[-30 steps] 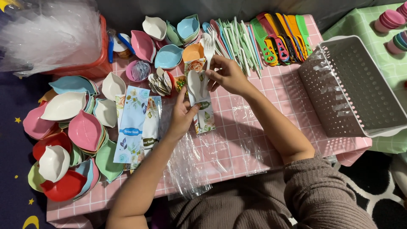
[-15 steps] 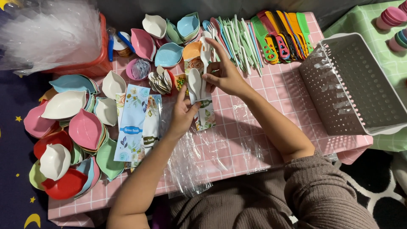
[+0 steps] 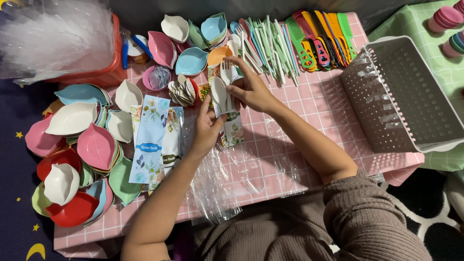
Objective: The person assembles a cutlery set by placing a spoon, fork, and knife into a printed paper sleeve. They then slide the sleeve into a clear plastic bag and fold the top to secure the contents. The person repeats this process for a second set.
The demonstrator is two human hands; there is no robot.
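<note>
Together, left hand (image 3: 207,126) fingers pinch white spoon (image 3: 218,94); right hand (image 3: 251,89) fingers pinch fork (image 3: 226,72).

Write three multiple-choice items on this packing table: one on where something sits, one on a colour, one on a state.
1. Where does the white perforated basket sit?
A. at the table's right end
B. on the stack of leaf bowls
C. inside the red tub

2. What colour is the checked tablecloth?
A. blue
B. pink
C. yellow

3. What is happening with the white spoon and fork?
A. they lie loose on the cloth
B. both hands hold them together
C. they stand in the basket

Answers:
1. A, the basket rests at the right end, beside the combs.
2. B, pink squares with pale lines show between the things.
3. B, the left hand grips from below while the right hand pinches them from the side, above the floral packet.
</note>
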